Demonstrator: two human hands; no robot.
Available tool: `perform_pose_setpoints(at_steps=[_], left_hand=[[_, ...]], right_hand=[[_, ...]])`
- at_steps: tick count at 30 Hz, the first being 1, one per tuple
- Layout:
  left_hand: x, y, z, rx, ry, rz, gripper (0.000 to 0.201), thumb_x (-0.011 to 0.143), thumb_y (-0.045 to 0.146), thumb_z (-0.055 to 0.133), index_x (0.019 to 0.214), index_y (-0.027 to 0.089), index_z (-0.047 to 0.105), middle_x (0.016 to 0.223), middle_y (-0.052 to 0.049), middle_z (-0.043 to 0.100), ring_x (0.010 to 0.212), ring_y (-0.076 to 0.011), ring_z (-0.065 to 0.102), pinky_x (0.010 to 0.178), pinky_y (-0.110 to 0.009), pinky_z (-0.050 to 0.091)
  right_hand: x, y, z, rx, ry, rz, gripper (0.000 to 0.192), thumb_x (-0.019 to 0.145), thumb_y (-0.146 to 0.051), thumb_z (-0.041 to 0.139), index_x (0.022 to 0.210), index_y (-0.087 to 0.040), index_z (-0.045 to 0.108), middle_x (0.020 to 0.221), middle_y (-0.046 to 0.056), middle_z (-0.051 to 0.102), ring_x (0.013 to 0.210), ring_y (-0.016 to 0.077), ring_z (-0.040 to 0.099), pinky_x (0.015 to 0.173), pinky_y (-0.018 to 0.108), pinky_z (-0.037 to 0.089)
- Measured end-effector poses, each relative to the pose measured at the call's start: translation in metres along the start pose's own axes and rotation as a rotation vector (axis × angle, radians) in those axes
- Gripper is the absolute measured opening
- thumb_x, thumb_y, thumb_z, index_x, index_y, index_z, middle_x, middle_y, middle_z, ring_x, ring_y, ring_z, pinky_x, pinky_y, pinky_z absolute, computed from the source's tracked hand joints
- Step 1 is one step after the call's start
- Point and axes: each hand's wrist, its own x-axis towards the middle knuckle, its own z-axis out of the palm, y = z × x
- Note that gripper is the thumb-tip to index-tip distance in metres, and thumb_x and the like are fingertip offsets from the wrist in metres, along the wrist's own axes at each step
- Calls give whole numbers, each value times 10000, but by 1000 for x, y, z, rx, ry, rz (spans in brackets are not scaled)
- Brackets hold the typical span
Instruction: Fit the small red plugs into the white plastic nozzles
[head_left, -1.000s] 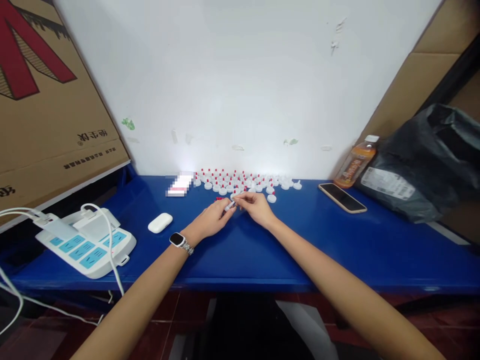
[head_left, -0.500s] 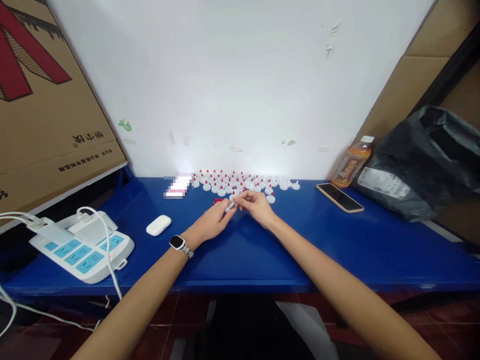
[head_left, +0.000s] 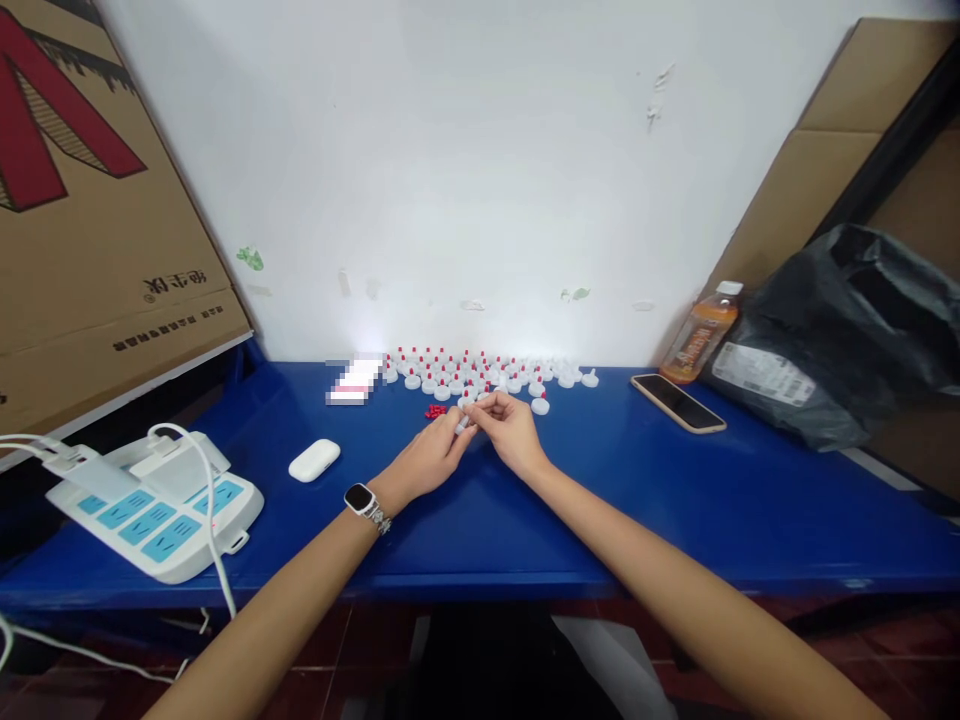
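Between the thumb and fingers of my left hand is a white nozzle cap, tilted and partly covered by the fingers. My right hand is closed in a pinch at the upper end of that cap; whatever its fingertips hold is hidden. A small pile of loose red tips lies just beyond my left hand. Behind both hands several white nozzle caps with red tips stand in a cluster against the wall. Towards its right end, white caps without red tips show.
On the blue table, a white earphone case and a power strip with cables lie left. A phone, an orange drink bottle and a black plastic bag are right. A cardboard box stands far left.
The view has shifted slightly. Both hands stay together at the cap, with the right hand turned a little; more of the red tip pile shows beside my left hand.
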Motion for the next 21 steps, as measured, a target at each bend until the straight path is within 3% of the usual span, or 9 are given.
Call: perform_pose_setpoints(at_steps=[8,14,18,21], left_hand=[[3,-7,10,-24,26,2,270,1050,436,297,965,211,421,964,-88,602,884,-236,607,769,-373,475],[5,-2,9,-33,45,26,248,1045,419,320,1008,207,444,985,-90,601,899,-236,604,791,-387,484],[14,6,15,-68,47,49,259,1041,414,346,1127,199,461,1038,-89,607,930,-229,606,844,-404,496],[24,12,24,-64,56,73,309,1018,402,417,1254,203,429,1123,-99,602,986,-233,618,859,-407,518]], right_hand=[[-10,-4,1,-101,-33,-92,350,862,-511,657,703,-207,591,676,-1,619,617,140,547,626,281,467],[-8,-7,0,-80,-38,-88,280,828,-473,662,753,-215,584,737,6,638,670,149,576,663,282,485],[2,-9,-15,-73,-54,-49,200,771,-373,673,795,-215,554,705,-12,614,635,140,575,624,270,473],[7,-15,-37,-264,-75,-61,123,788,-292,621,784,-222,520,653,-37,570,591,128,540,569,249,427]])
